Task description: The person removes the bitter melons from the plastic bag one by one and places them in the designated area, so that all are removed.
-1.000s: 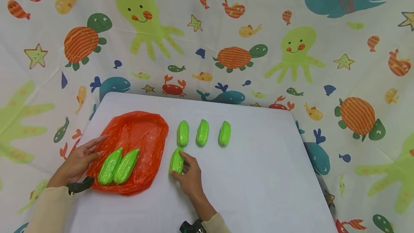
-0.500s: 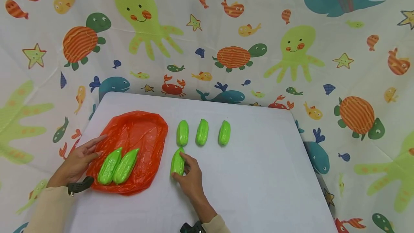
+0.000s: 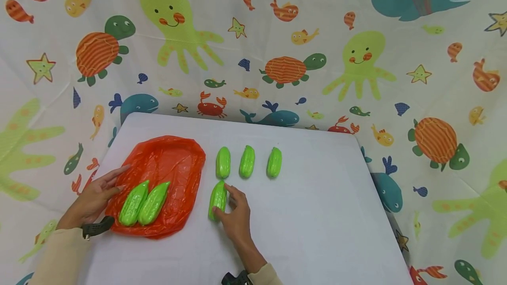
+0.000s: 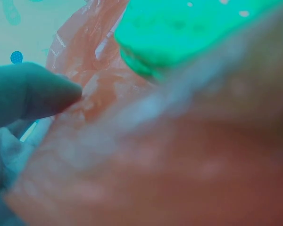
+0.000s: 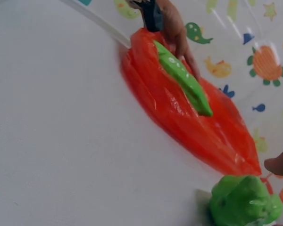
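Observation:
A red plastic bag (image 3: pixel 174 166) lies spread on the left of the white table, its sides rising around two glossy green toy cucumbers (image 3: pixel 153 203). My left hand (image 3: pixel 95 197) rests at the bag's left edge, fingers fairly straight, thumb touching the plastic. Right of the bag lies another green toy cucumber (image 3: pixel 218 199). Over its right side is my right hand (image 3: pixel 235 217), thumb and index finger spread apart. In the right wrist view a fingertip (image 5: pixel 280 162) stands clear of the cucumber (image 5: pixel 243 202).
Three more green toy cucumbers stand in a row behind: left (image 3: pixel 223 162), middle (image 3: pixel 247 162) and right (image 3: pixel 274 162). White table (image 3: pixel 317 214) extends to the right. A cloth (image 3: pixel 245 43) printed with sea animals hangs behind and beside it.
My right hand has loosened from the cucumber beside the bag and shifted slightly right, its fingers spreading. That cucumber moved a little right. The left hand and bag stay in place.

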Tool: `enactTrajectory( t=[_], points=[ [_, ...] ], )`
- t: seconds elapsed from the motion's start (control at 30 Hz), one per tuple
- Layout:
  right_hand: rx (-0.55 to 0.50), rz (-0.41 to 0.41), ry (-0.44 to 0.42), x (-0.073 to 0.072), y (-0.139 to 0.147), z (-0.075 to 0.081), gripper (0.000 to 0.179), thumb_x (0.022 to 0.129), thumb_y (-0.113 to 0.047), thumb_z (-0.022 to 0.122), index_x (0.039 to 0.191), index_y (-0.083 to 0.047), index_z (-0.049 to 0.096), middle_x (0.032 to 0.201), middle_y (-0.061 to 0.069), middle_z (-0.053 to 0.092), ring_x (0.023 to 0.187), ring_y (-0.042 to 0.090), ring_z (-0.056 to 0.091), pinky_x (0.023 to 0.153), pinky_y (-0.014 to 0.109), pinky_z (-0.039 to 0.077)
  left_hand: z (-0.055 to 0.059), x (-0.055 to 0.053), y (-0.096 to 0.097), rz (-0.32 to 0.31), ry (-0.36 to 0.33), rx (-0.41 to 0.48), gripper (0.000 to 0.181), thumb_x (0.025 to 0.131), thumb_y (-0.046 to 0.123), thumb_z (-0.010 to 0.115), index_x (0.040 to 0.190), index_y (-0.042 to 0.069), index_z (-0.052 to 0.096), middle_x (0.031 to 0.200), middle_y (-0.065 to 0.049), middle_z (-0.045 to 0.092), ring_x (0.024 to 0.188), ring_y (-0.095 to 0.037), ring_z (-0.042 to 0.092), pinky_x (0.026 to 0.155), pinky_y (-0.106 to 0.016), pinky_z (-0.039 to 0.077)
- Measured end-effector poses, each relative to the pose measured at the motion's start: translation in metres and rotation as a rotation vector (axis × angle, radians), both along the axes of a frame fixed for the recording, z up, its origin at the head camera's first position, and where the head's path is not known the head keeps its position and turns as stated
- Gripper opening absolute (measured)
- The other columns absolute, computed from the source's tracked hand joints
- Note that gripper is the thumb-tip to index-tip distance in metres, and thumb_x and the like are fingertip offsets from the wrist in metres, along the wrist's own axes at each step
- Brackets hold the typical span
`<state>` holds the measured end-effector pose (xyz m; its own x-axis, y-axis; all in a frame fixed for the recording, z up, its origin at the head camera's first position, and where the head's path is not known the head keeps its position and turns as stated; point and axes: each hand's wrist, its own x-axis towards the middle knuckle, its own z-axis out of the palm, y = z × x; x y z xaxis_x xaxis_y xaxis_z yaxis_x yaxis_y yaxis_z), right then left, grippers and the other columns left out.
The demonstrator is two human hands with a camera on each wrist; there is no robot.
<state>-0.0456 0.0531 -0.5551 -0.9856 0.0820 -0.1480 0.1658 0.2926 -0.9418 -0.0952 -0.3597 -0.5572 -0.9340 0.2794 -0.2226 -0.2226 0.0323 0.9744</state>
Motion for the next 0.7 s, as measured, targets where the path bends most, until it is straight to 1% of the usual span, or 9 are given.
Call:
enactTrajectory(
  t=[0.13, 0.23, 0.4, 0.5, 0.6, 0.7],
  points=[
    [0.011, -0.030, 0.030, -0.002, -0.001, 0.003, 0.072, 0.085, -0.011, 0.087, 0.149, -0.030, 0.061, 0.151, -0.001, 0.055, 0.143, 0.025, 0.054, 0.121, 0.048, 0.047, 0.000, 0.000, 0.000, 0.001, 0.000, -0.005, 0.068, 0.110, 0.004, 0.054, 0.170, 0.019, 0.027, 0.136, 0.031, 0.056, 0.114, 0.010, 0.063, 0.086, -0.024, 0.064],
    [-0.008, -0.041, 0.062, -0.003, -0.002, 0.006, 0.071, 0.084, -0.008, 0.087, 0.148, -0.026, 0.062, 0.150, -0.001, 0.056, 0.144, 0.023, 0.053, 0.121, 0.047, 0.046, 0.000, 0.000, 0.000, 0.005, -0.005, -0.032, 0.068, 0.110, 0.006, 0.055, 0.170, 0.020, 0.027, 0.135, 0.032, 0.055, 0.114, 0.011, 0.062, 0.086, -0.024, 0.064],
    [-0.041, -0.051, 0.105, -0.005, -0.008, 0.012, 0.068, 0.085, -0.010, 0.087, 0.145, -0.029, 0.064, 0.148, -0.007, 0.058, 0.143, 0.018, 0.053, 0.123, 0.049, 0.045, 0.000, -0.001, 0.000, 0.007, -0.007, -0.079, 0.068, 0.110, 0.008, 0.055, 0.170, 0.022, 0.027, 0.134, 0.032, 0.053, 0.113, 0.012, 0.061, 0.085, -0.024, 0.064],
    [-0.063, -0.045, 0.123, -0.006, -0.015, 0.016, 0.066, 0.085, -0.012, 0.086, 0.144, -0.032, 0.064, 0.146, -0.011, 0.059, 0.142, 0.015, 0.053, 0.123, 0.050, 0.044, 0.000, 0.000, -0.001, 0.003, -0.007, -0.046, 0.068, 0.110, 0.006, 0.054, 0.170, 0.020, 0.027, 0.136, 0.031, 0.054, 0.114, 0.011, 0.062, 0.086, -0.024, 0.064],
    [-0.083, -0.028, 0.125, -0.006, -0.023, 0.021, 0.067, 0.085, -0.014, 0.086, 0.144, -0.038, 0.064, 0.146, -0.014, 0.058, 0.142, 0.013, 0.052, 0.123, 0.049, 0.045, -0.001, 0.000, -0.001, -0.002, -0.006, 0.002, 0.068, 0.110, 0.003, 0.053, 0.170, 0.019, 0.026, 0.137, 0.030, 0.056, 0.115, 0.010, 0.063, 0.086, -0.025, 0.064],
    [-0.089, -0.010, 0.128, -0.006, -0.031, 0.025, 0.066, 0.086, -0.015, 0.084, 0.142, -0.044, 0.062, 0.147, -0.014, 0.057, 0.143, 0.014, 0.052, 0.122, 0.047, 0.046, -0.001, 0.000, -0.001, -0.001, -0.008, 0.007, 0.068, 0.110, 0.004, 0.053, 0.170, 0.020, 0.027, 0.137, 0.031, 0.056, 0.115, 0.010, 0.063, 0.086, -0.025, 0.064]
  ],
)
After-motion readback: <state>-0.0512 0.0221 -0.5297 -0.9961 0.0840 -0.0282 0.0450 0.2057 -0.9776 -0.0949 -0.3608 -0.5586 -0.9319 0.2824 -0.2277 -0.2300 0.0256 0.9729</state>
